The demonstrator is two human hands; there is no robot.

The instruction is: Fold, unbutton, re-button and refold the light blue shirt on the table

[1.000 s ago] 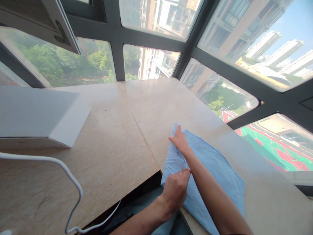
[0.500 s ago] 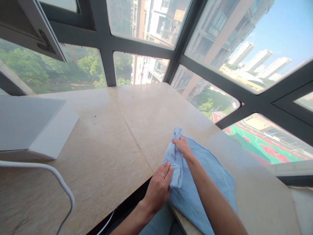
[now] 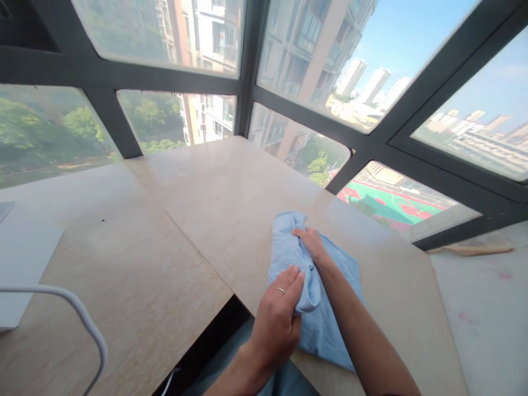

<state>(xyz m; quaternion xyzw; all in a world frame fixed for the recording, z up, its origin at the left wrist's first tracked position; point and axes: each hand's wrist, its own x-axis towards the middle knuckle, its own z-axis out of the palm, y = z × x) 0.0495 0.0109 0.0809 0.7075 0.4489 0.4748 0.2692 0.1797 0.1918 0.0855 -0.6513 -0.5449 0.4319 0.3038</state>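
Note:
A light blue cloth (image 3: 334,308) lies bunched on the tan stone sill (image 3: 231,198) near its front edge. My left hand (image 3: 278,322), with a ring on one finger, lies flat on the cloth's near left part, fingers stretched out. My right hand (image 3: 311,245) reaches across further up and pinches a fold of the cloth near its far end. My right forearm crosses over the cloth's middle and hides part of it.
A white box (image 3: 20,258) sits at the left edge, with a white cable (image 3: 82,319) curving in front of it. Dark-framed windows (image 3: 247,82) enclose the sill on the far and right sides. A dark gap (image 3: 206,352) opens at the sill's front edge.
My left hand went from a closed grip to lying flat on the cloth. My right hand pulled the cloth's far end inward, bunching it. The view swung to the right.

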